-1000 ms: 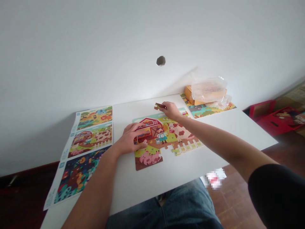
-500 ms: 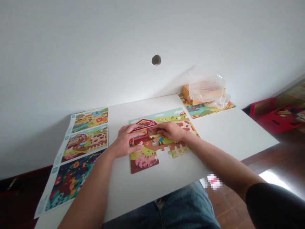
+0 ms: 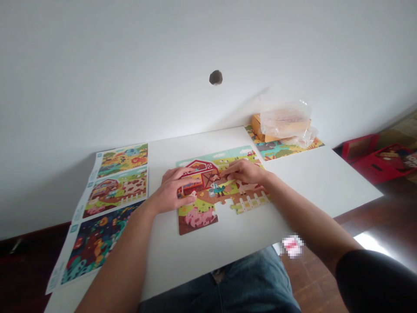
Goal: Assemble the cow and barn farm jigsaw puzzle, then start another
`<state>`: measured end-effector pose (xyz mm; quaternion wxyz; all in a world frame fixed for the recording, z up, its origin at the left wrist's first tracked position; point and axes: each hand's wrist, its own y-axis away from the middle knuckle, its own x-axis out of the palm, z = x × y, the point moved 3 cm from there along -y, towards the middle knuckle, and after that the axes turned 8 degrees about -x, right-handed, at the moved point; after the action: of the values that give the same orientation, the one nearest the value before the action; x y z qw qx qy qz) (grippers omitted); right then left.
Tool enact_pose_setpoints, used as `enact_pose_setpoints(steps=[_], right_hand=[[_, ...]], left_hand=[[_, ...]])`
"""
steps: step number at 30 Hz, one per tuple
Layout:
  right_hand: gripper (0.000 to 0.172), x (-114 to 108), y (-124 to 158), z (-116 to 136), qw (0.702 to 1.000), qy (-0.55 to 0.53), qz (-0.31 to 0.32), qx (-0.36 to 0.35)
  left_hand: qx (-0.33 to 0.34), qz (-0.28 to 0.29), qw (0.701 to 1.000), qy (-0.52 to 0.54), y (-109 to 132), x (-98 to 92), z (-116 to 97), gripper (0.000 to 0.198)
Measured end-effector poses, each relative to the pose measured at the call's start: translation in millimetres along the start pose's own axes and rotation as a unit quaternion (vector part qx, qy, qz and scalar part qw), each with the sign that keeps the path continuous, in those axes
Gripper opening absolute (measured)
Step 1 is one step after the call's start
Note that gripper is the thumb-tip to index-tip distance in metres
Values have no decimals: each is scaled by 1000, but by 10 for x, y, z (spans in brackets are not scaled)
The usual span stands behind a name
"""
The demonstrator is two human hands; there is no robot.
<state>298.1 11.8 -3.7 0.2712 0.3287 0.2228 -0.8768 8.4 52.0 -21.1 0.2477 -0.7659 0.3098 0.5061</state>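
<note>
A farm jigsaw puzzle lies on the white table, with a red barn, a farmer, pigs, a cow and a fence. A gap shows in its lower edge, between the pigs and the fence. My left hand rests open over the puzzle's left side, fingers spread across the barn and thumb by the hen. Over the upper middle, just right of the farmer's head, is my right hand. Its fingers are curled and drawn together, their tips at the puzzle surface. Whatever they may hold is hidden, as is part of the cow picture.
On the left lies a printed sheet with three pictures, the middle one matching the farm scene. At the back right, an orange box and a clear plastic bag sit on another picture puzzle. A red box stands beyond the table's right side.
My right hand has shifted slightly right from beside the barn door, uncovering the farmer's head and upper body. My left hand stays on the puzzle. The view has shifted slightly.
</note>
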Motion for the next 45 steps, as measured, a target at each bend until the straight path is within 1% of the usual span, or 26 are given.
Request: enact_pose_setpoints(steps=[4, 6, 9, 11, 14, 16, 17, 19, 20, 22, 24, 26, 28, 29, 31, 33, 36, 40, 42, 45], right_hand=[[26, 4, 0, 22, 1000, 5, 2, -13], [26, 11, 6, 29, 1000, -2, -6, -7], [26, 44, 18, 29, 998, -27, -37, 47], [26, 98, 18, 56, 994, -67, -46, 71], [17, 193, -2, 151, 994, -93, -22, 56], [11, 224, -16, 211, 998, -56, -5, 28], [12, 226, -21, 232, 999, -32, -2, 12], [19, 214, -22, 251, 1000, 6, -4, -17], [23, 204, -18, 248, 1000, 15, -7, -20], [28, 189, -4, 230, 1000, 10, -15, 1], [28, 194, 13, 225, 998, -33, -17, 42], [29, 232, 27, 254, 992, -101, 3, 77], [28, 288, 33, 314, 986, -138, 45, 87], [26, 313, 32, 346, 986, -129, 67, 80], [24, 347, 26, 396, 992, -65, 97, 48], [23, 362, 18, 418, 994, -4, 110, 14], [20, 357, 17, 405, 994, 31, 106, -4], [19, 334, 29, 386, 995, 20, 93, 1], [19, 320, 32, 373, 997, -2, 70, 22], [25, 311, 24, 324, 994, -61, 6, 88]], left_hand=[[-2, -3, 1000, 9, -1, -3, -4, 47], [-1, 0, 1000, 11, -1, 0, -2, 47], [-1, 4, 1000, 11, 0, 1, -5, 48], [-3, 3, 1000, 8, 1, -7, -15, 48], [-7, 4, 1000, 3, 1, -23, -40, 47], [-8, 6, 1000, 5, 0, -27, -51, 46], [-10, 6, 1000, 6, 1, -25, -50, 46], [-13, 6, 1000, 9, 3, -13, -38, 47], [-15, 5, 1000, 9, 4, -5, -29, 47], [-18, 6, 1000, 6, 7, 12, -9, 48], [-19, 5, 1000, 2, 9, 21, 1, 49], [-17, 4, 1000, -1, 9, 16, -8, 50], [-14, 3, 1000, 1, 9, -2, -32, 49], [-13, 4, 1000, 2, 9, -13, -47, 48], [-11, 4, 1000, 6, 9, -36, -77, 46], [-9, 4, 1000, 8, 9, -51, -99, 44], [-6, 4, 1000, 9, 10, -48, -102, 45], [-7, -2, 1000, 13, 20, -19, -55, 47], [-8, -3, 1000, 13, 28, -8, -35, 49], [-7, -22, 1000, 15, 28, -13, -73, 45]])
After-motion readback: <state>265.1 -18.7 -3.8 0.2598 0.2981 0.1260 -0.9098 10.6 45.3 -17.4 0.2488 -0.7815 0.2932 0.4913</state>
